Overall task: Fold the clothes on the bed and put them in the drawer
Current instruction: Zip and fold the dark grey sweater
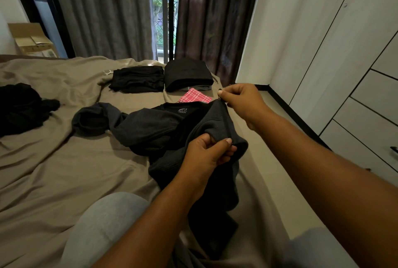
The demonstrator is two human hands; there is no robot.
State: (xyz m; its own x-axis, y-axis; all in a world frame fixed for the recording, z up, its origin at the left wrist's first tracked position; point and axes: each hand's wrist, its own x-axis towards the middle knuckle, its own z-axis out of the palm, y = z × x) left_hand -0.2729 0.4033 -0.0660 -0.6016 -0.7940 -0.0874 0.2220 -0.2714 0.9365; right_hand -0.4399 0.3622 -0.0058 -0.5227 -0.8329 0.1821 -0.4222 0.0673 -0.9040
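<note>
A dark grey zip jacket [150, 130] lies spread across the middle of the bed [64, 171], one sleeve trailing left. My left hand [206, 155] pinches the jacket's front edge beside the zipper. My right hand [241, 102] is raised above it and pinches the zipper pull at the top of the lifted edge. At the far side of the bed sit two folded black piles [137, 79] [187, 74] and a pink checked cloth [197, 96]. A crumpled black garment [19, 106] lies at the left.
White wardrobe with drawers [366, 106] stands along the right wall, a narrow strip of floor between it and the bed. Grey curtains [107, 9] cover the window behind. A cardboard box [32, 39] sits at the far left. My knees in grey trousers are at the bottom.
</note>
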